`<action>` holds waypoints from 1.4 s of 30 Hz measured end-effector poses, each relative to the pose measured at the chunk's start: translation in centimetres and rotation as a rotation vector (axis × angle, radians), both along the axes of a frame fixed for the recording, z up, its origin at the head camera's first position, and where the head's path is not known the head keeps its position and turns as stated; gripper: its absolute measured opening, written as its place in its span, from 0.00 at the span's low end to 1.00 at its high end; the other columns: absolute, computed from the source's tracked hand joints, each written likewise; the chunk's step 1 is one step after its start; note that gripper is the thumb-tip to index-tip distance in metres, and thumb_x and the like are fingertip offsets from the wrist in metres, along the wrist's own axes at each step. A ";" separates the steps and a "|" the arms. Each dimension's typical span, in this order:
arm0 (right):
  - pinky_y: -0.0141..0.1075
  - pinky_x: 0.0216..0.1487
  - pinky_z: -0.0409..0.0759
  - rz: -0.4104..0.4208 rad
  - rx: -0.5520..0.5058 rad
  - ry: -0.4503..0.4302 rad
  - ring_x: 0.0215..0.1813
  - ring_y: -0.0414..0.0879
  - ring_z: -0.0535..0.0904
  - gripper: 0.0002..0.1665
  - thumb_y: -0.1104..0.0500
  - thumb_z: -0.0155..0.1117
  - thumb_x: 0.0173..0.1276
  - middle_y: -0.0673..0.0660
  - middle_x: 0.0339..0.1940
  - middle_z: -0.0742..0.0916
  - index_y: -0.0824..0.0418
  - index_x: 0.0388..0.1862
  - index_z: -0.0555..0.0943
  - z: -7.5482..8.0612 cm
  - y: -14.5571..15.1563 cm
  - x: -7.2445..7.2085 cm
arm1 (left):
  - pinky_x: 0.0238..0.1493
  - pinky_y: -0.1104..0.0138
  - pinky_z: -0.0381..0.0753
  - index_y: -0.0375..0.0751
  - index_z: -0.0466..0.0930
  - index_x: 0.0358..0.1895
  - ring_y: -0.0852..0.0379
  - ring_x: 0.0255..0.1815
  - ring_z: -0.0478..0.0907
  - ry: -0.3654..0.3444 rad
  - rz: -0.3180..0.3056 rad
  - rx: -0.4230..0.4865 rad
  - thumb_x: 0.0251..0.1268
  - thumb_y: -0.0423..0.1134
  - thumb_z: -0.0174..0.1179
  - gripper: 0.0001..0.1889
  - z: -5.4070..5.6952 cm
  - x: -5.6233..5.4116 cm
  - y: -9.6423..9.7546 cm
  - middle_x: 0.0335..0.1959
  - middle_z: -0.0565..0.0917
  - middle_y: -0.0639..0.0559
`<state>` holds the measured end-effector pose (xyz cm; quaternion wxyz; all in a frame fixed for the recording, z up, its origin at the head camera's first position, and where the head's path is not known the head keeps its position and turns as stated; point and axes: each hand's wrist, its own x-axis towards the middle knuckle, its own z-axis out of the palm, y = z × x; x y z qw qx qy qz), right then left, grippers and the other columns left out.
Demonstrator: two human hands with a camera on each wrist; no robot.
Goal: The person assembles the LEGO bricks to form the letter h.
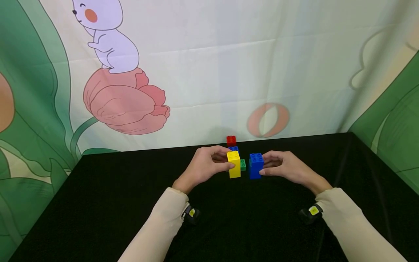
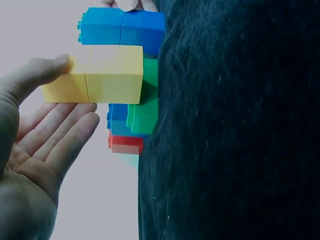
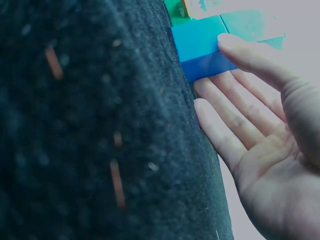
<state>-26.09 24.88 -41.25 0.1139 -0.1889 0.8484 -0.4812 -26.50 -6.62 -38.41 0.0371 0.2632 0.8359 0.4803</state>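
Note:
Between the thumb and fingers of my left hand [image 1: 207,165] is an upright stack of two yellow toy bricks [image 2: 110,75], studs up. Its lower end overlaps a green brick [image 2: 146,112] in the left wrist view. To the right, my right hand [image 1: 288,168] pinches a stack of two blue bricks [image 1: 256,169] from its right side, thumb on the near face. The blue stack stands upright, its lower end right at the black cloth. A narrow gap separates the two stacks, and the green brick shows between them in the head view.
Behind the yellow stack are another blue brick [image 1: 234,148] and, farther back, a red brick [image 1: 231,141] near the table's back edge. Black cloth [image 1: 209,225] covers the table. A printed curtain [image 1: 203,72] hangs right behind it.

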 end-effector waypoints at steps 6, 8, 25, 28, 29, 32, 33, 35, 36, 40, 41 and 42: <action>0.49 0.62 0.84 0.000 -0.005 -0.001 0.60 0.55 0.84 0.30 0.54 0.75 0.71 0.63 0.60 0.86 0.66 0.66 0.79 -0.1 0.1 -0.1 | 0.54 0.62 0.88 0.38 0.85 0.60 0.53 0.49 0.87 -0.018 -0.019 -0.009 0.69 0.38 0.74 0.19 -0.1 -0.1 0.9 0.51 0.89 0.47; 0.49 0.63 0.84 0.002 -0.007 -0.004 0.60 0.55 0.84 0.30 0.54 0.75 0.71 0.63 0.60 0.86 0.66 0.66 0.78 -0.1 0.1 -0.1 | 0.55 0.62 0.87 0.38 0.85 0.60 0.53 0.49 0.87 -0.024 -0.023 -0.012 0.69 0.38 0.74 0.19 -0.2 -0.1 1.2 0.51 0.89 0.47; 0.48 0.62 0.84 -0.005 -0.001 -0.007 0.60 0.55 0.84 0.31 0.53 0.76 0.71 0.63 0.61 0.85 0.65 0.66 0.78 -0.2 0.0 -0.1 | 0.55 0.63 0.87 0.40 0.85 0.60 0.56 0.48 0.87 -0.016 -0.024 -0.051 0.69 0.38 0.74 0.19 -0.7 -0.3 1.9 0.50 0.89 0.50; 0.47 0.62 0.84 -0.007 0.003 -0.008 0.60 0.54 0.85 0.31 0.52 0.76 0.71 0.62 0.61 0.86 0.65 0.66 0.79 -0.2 0.1 -0.1 | 0.55 0.64 0.87 0.40 0.85 0.60 0.55 0.48 0.87 -0.016 -0.029 -0.056 0.69 0.38 0.74 0.19 -0.8 -0.3 2.0 0.50 0.89 0.50; 0.47 0.62 0.84 -0.008 0.005 -0.008 0.60 0.54 0.85 0.31 0.52 0.76 0.71 0.62 0.60 0.86 0.65 0.66 0.79 -0.3 0.1 -0.1 | 0.55 0.64 0.87 0.40 0.85 0.60 0.55 0.48 0.87 -0.016 -0.030 -0.058 0.69 0.38 0.74 0.19 -0.8 -0.2 2.0 0.50 0.89 0.49; 0.47 0.62 0.84 -0.007 0.004 -0.008 0.60 0.54 0.85 0.31 0.52 0.76 0.71 0.62 0.60 0.86 0.65 0.66 0.79 -0.3 0.0 -0.1 | 0.54 0.64 0.87 0.40 0.86 0.60 0.55 0.49 0.87 -0.017 -0.030 -0.063 0.69 0.39 0.74 0.19 -0.8 -0.2 2.1 0.50 0.89 0.49; 0.47 0.62 0.84 -0.005 0.001 -0.007 0.60 0.54 0.85 0.31 0.52 0.76 0.71 0.62 0.60 0.86 0.65 0.67 0.78 -0.2 0.0 -0.1 | 0.54 0.64 0.87 0.40 0.86 0.60 0.55 0.49 0.87 -0.017 -0.027 -0.066 0.69 0.39 0.74 0.19 -0.8 -0.2 2.1 0.50 0.89 0.49; 0.48 0.62 0.84 -0.004 -0.001 -0.011 0.60 0.54 0.85 0.31 0.52 0.76 0.71 0.62 0.61 0.86 0.65 0.67 0.78 -0.2 0.0 -0.1 | 0.54 0.64 0.87 0.40 0.86 0.60 0.55 0.49 0.87 -0.020 -0.022 -0.069 0.69 0.39 0.74 0.18 -0.9 -0.2 2.1 0.50 0.89 0.49; 0.49 0.62 0.84 -0.003 -0.002 -0.011 0.60 0.54 0.85 0.31 0.53 0.76 0.71 0.62 0.61 0.86 0.65 0.67 0.78 -0.1 0.0 0.0 | 0.54 0.64 0.87 0.41 0.86 0.60 0.55 0.49 0.87 -0.021 -0.018 -0.070 0.69 0.39 0.74 0.18 -1.0 -0.2 2.1 0.50 0.89 0.49; 0.49 0.62 0.84 0.001 0.000 -0.005 0.60 0.54 0.85 0.31 0.53 0.76 0.71 0.62 0.60 0.86 0.65 0.66 0.79 -0.2 0.0 -0.1 | 0.54 0.64 0.87 0.40 0.86 0.60 0.55 0.49 0.87 -0.019 -0.015 -0.074 0.69 0.39 0.74 0.19 -1.1 -0.4 2.2 0.51 0.89 0.49; 0.48 0.62 0.84 0.000 0.002 -0.002 0.59 0.54 0.85 0.30 0.53 0.76 0.71 0.62 0.60 0.86 0.65 0.66 0.79 -0.2 0.0 -0.1 | 0.54 0.64 0.87 0.40 0.85 0.60 0.55 0.49 0.87 -0.019 -0.015 -0.074 0.69 0.39 0.74 0.19 -1.1 -0.4 2.2 0.51 0.89 0.49; 0.48 0.62 0.84 0.000 0.003 0.001 0.59 0.54 0.85 0.30 0.53 0.76 0.71 0.62 0.60 0.86 0.65 0.66 0.79 -0.3 0.0 -0.2 | 0.54 0.64 0.87 0.40 0.85 0.60 0.55 0.49 0.87 -0.019 -0.014 -0.075 0.69 0.39 0.74 0.19 -1.1 -0.4 2.2 0.51 0.89 0.49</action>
